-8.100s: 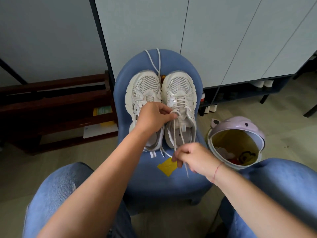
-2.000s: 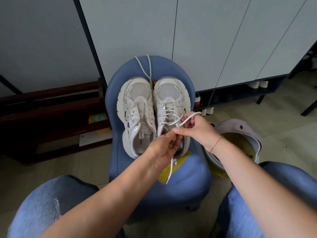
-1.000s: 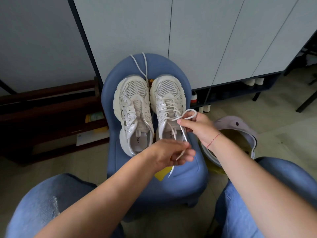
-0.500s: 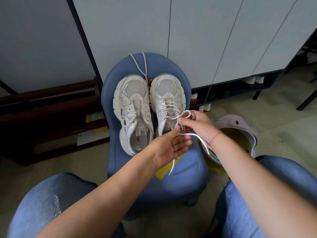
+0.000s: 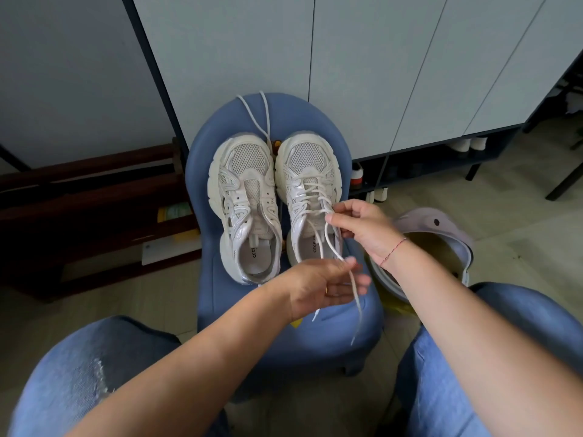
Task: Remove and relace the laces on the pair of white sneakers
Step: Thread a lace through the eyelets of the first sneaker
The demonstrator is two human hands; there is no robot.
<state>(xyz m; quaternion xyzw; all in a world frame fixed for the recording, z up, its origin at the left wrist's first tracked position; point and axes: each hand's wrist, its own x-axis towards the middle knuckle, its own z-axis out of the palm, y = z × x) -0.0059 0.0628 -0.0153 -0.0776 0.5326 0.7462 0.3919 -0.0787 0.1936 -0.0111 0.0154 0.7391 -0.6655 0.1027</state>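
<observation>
Two white sneakers stand side by side on a blue stool (image 5: 284, 335), toes pointing away from me. The left sneaker (image 5: 244, 203) has no lace in it. The right sneaker (image 5: 307, 190) is laced. My right hand (image 5: 362, 228) pinches its lace (image 5: 328, 244) near the top eyelets. My left hand (image 5: 321, 288) lies palm up below, fingers straight, with the lace's loose ends running across its fingertips and hanging down. A spare white lace (image 5: 257, 116) lies over the stool's far rim.
A lilac bin (image 5: 441, 234) with its lid raised stands to the right of the stool. Grey cabinet doors (image 5: 378, 74) rise behind, a dark wooden rack (image 5: 88, 209) sits to the left. My knees in blue jeans frame the stool.
My left hand dropped lower and opened flat. The lace loop at my right hand has come out, and the loose ends now hang longer over the stool's front.
</observation>
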